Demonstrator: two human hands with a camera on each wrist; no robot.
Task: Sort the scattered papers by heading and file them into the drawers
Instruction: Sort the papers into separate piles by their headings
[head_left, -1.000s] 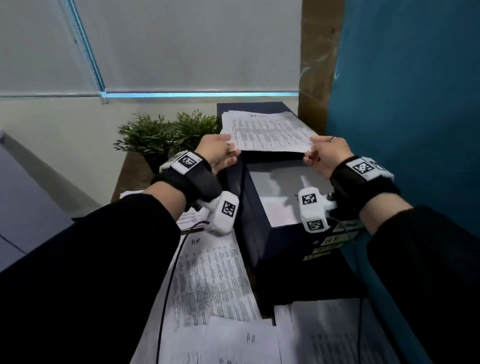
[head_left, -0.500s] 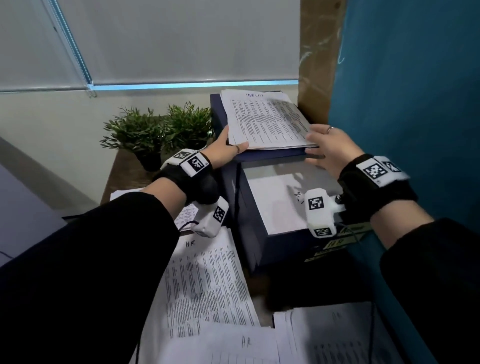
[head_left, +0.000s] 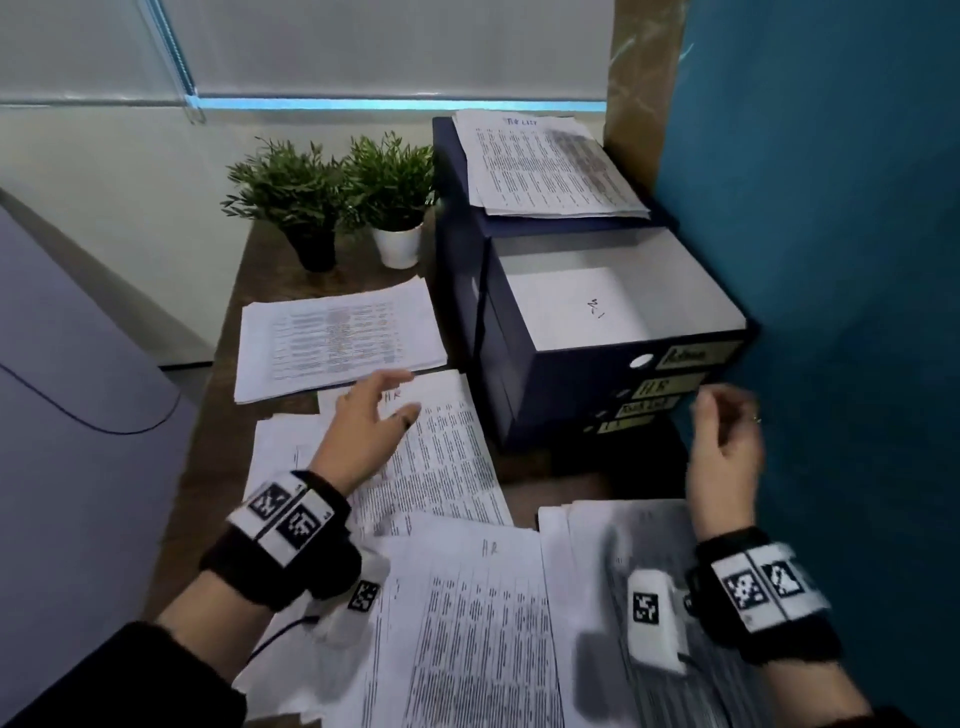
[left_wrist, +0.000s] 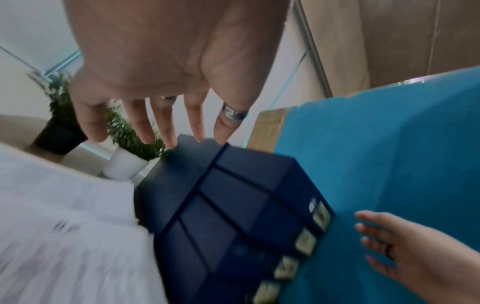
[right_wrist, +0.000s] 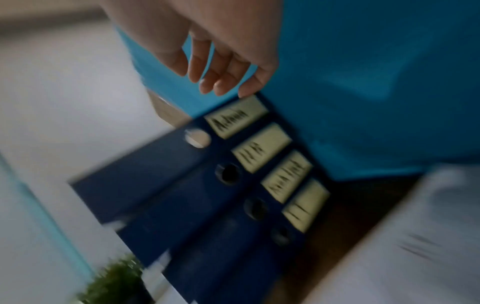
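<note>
A dark blue drawer unit (head_left: 524, 384) stands at the right, with its top drawer (head_left: 613, 291) pulled out and a white sheet lying inside. A stack of printed sheets (head_left: 545, 166) rests on top of the unit. Yellow labels (right_wrist: 236, 117) read Admin and HR, and the lower ones are blurred. My left hand (head_left: 389, 400) hovers with spread fingers over a sheet headed HR (head_left: 441, 457) and holds nothing. My right hand (head_left: 722, 415) hangs loosely curled and empty beside the drawer fronts. More papers (head_left: 478, 623) are scattered across the near table.
Another stack of papers (head_left: 337, 338) lies left of the unit. Two potted plants (head_left: 337, 192) stand behind it on the wooden table. A teal panel (head_left: 831, 260) closes off the right side, close to my right hand. A grey surface (head_left: 78, 364) borders the left.
Both hands let go of the stack on top of the unit and dropped toward the table. The left is now over the HR sheet, the right by the drawer fronts.
</note>
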